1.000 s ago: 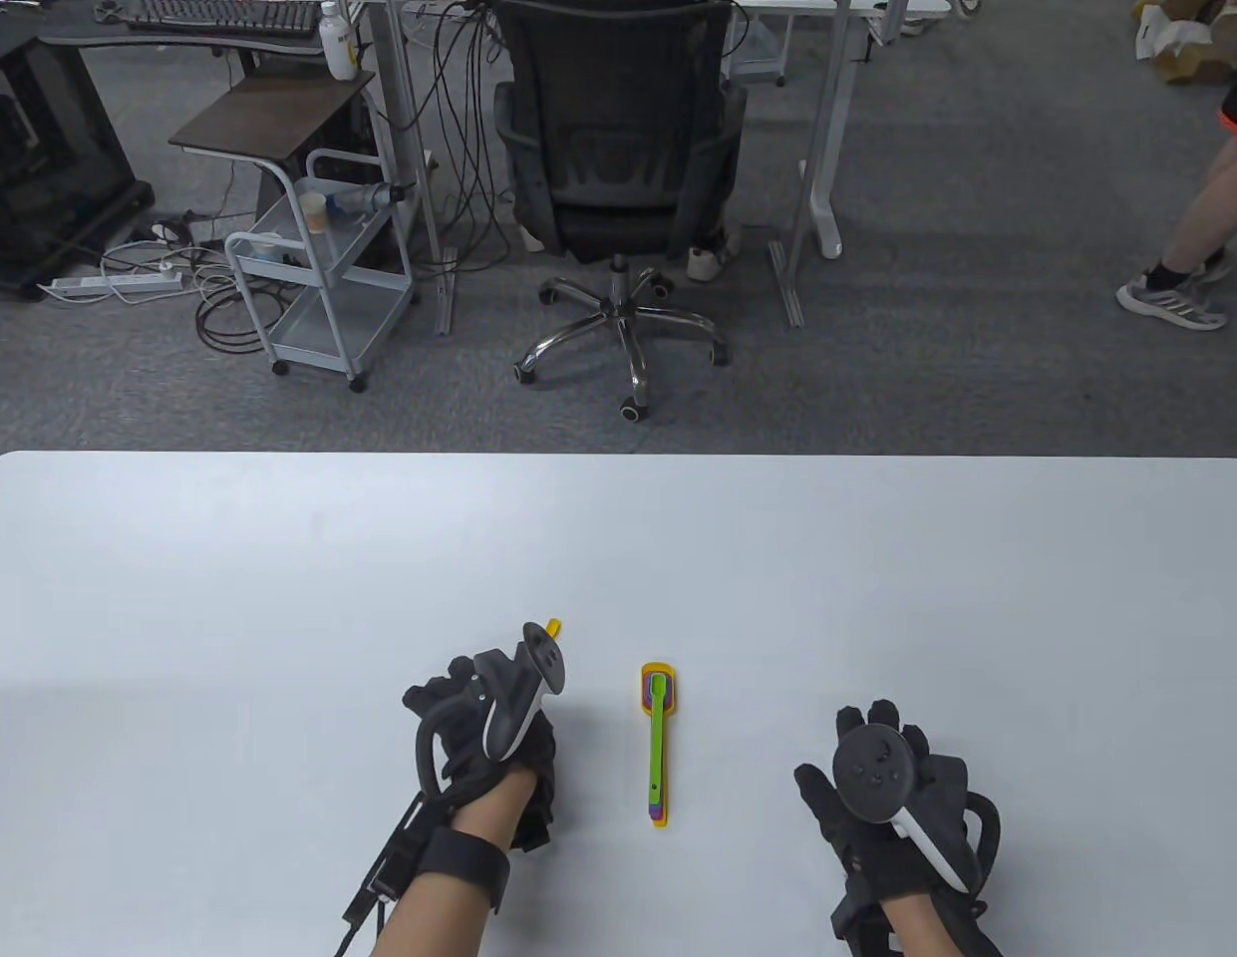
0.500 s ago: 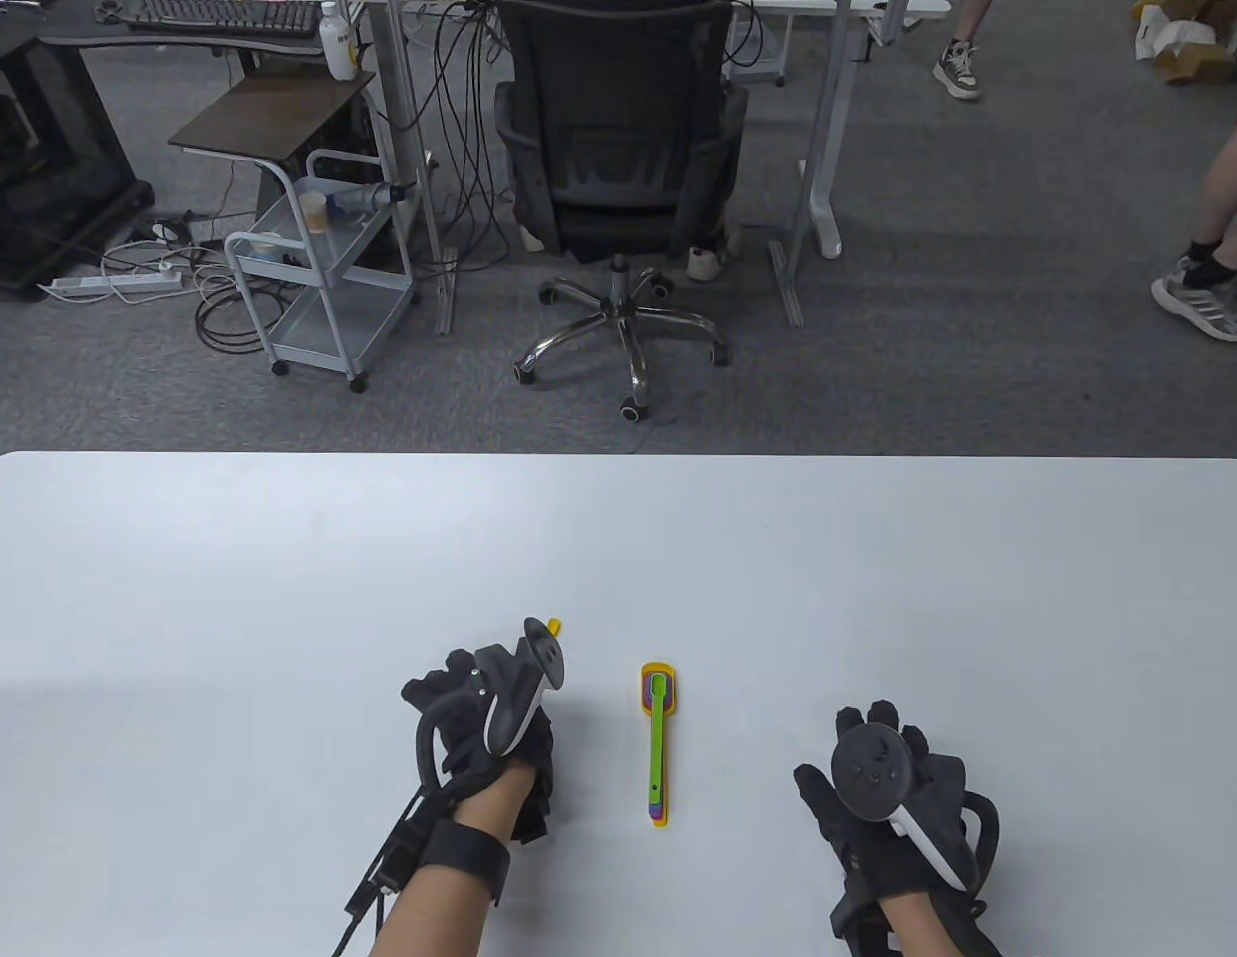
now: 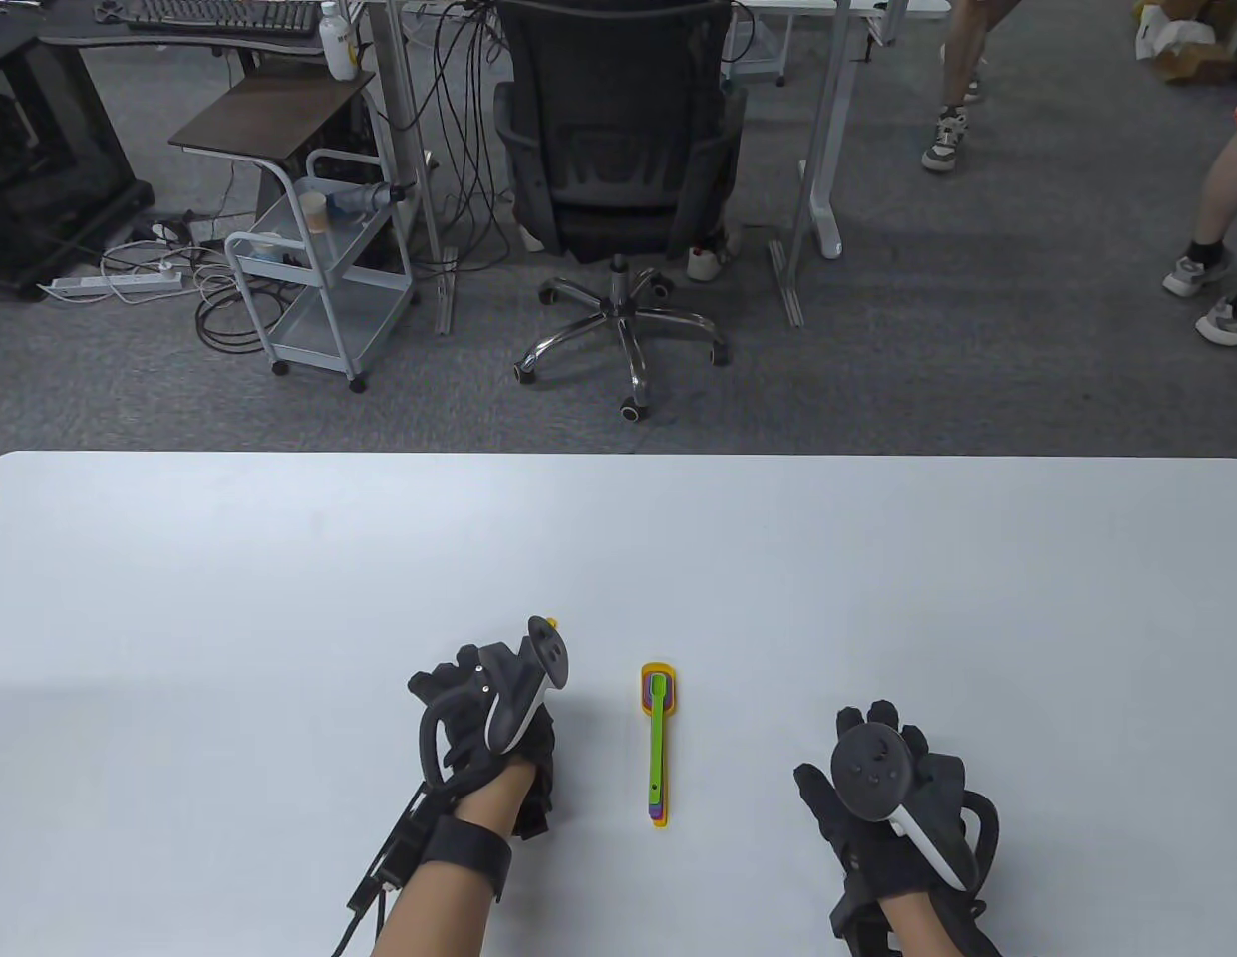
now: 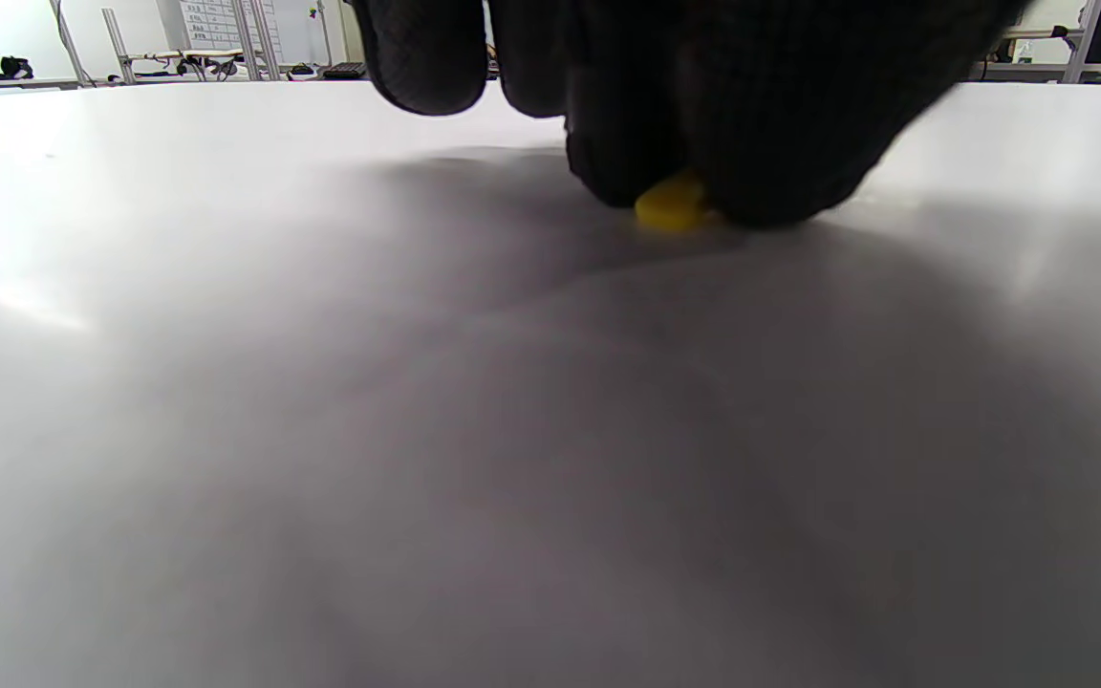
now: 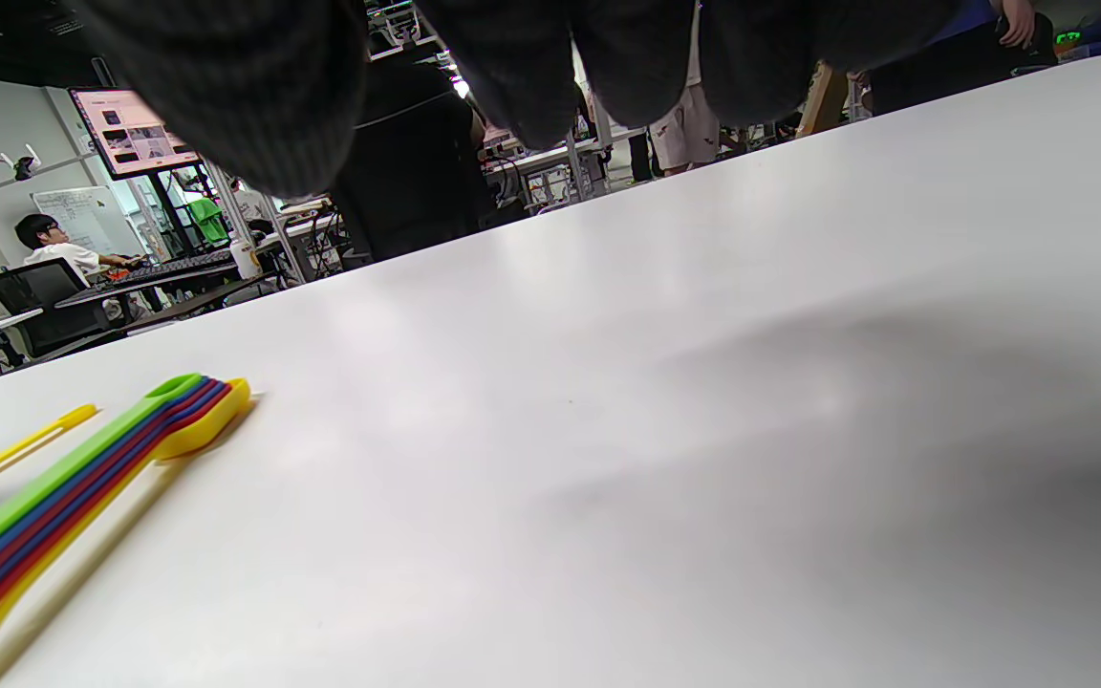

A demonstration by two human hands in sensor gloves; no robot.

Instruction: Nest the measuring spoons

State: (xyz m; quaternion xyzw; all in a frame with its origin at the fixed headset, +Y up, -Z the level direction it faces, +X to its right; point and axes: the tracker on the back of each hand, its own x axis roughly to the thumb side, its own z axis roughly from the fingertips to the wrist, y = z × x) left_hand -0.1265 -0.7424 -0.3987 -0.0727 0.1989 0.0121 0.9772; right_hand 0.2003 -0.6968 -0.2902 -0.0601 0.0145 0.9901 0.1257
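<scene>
A nested stack of coloured measuring spoons (image 3: 657, 743), green on top of a yellow one, lies on the white table (image 3: 618, 558) between my hands, handles toward me. It also shows in the right wrist view (image 5: 82, 478). My left hand (image 3: 478, 703) is curled over a separate small yellow spoon (image 3: 552, 626) to the left of the stack; only its tip shows past the tracker. In the left wrist view my fingertips (image 4: 732, 162) pinch the yellow spoon (image 4: 670, 205) at the table surface. My right hand (image 3: 882, 773) rests flat on the table, right of the stack, holding nothing.
The table's far edge (image 3: 618, 457) borders a carpeted floor with an office chair (image 3: 618, 199) and a metal cart (image 3: 319, 289). People's legs (image 3: 1216, 249) move at the far right.
My left hand has shifted slightly right over the yellow spoon, covering more of its tip. The spoon stack and my right hand have not moved. People walk in the background.
</scene>
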